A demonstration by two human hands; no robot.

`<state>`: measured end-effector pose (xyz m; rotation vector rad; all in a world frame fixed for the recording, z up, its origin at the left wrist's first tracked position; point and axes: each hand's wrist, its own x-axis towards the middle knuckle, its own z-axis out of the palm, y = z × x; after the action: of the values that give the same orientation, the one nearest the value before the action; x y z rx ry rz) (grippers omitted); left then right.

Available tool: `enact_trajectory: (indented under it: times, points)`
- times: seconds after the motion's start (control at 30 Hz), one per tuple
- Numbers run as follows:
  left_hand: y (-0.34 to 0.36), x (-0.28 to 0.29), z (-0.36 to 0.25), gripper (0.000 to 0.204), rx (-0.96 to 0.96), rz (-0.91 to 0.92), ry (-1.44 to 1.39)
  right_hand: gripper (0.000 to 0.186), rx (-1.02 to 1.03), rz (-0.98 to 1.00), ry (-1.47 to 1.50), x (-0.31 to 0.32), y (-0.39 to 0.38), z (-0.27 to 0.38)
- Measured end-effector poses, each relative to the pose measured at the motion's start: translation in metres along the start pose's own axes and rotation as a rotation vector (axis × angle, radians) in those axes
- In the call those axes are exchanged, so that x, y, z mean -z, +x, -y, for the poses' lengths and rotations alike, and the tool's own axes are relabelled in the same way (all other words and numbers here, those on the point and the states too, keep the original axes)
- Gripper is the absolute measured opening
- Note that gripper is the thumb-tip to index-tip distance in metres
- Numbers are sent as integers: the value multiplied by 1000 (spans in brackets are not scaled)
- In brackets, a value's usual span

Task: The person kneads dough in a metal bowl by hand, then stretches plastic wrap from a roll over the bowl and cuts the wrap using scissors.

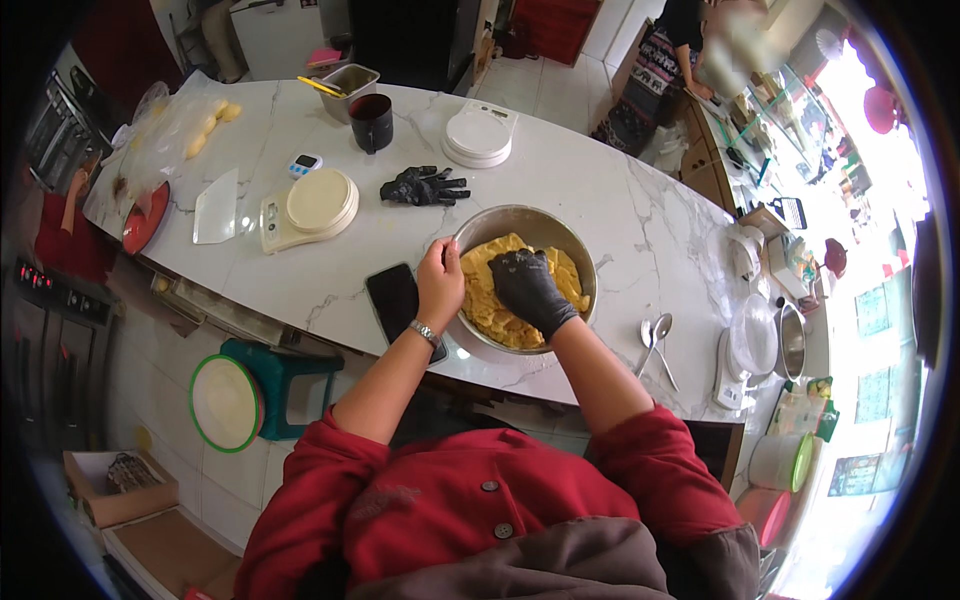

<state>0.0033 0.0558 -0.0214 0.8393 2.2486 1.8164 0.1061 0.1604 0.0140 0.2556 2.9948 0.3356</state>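
A round metal bowl (578, 242) holds a mass of yellow dough (487, 289) with a rough, lumpy surface. My left hand (440, 281), bare, with a watch on its wrist, grips the bowl's left rim. In a black glove, my right hand (528, 285) presses into the dough with its fingers curled down; the fingertips are hidden. Beside my left forearm lies a dark phone (394, 298). A second black glove (424, 186) rests on the marble counter (640, 240) beyond the bowl.
Two kitchen scales (320, 203) (479, 132) stand farther back, near a dark mug (372, 124) and a metal container (346, 92). Two spoons (656, 340) lie right of the bowl. A green stool (285, 385) is below the counter's left edge. Another person (655, 65) stands at the far right.
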Motion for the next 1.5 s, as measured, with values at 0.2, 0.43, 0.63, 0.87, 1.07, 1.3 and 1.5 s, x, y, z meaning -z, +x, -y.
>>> enact_trajectory:
  times: [0.2, 0.43, 0.63, 0.87, 1.07, 1.3, 1.5]
  points:
    - [-16, 22, 6, 22, -8, -14, 60, 12, 480, -269, 272, 38, 19, -63]
    - [-23, 20, 5, 30, -79, 48, -27, 16, -206, -338, 479, -24, 4, -76]
    - [-17, 9, 11, 22, 98, -83, -6, 8, -48, -375, 436, -18, 49, 0]
    - [-20, -20, 1, 14, -29, -171, -74, 44, -50, -398, 461, 3, -48, 39]
    - [-29, -2, 5, 16, 177, -135, -172, 33, 240, -266, 316, -20, -13, -6]
    - [-29, 20, 11, 33, 238, -28, -143, 13, -219, -314, 968, 123, -36, -14]
    - [18, -10, 25, 23, -61, 333, 64, 8, 286, -163, 560, -19, 1, -59]
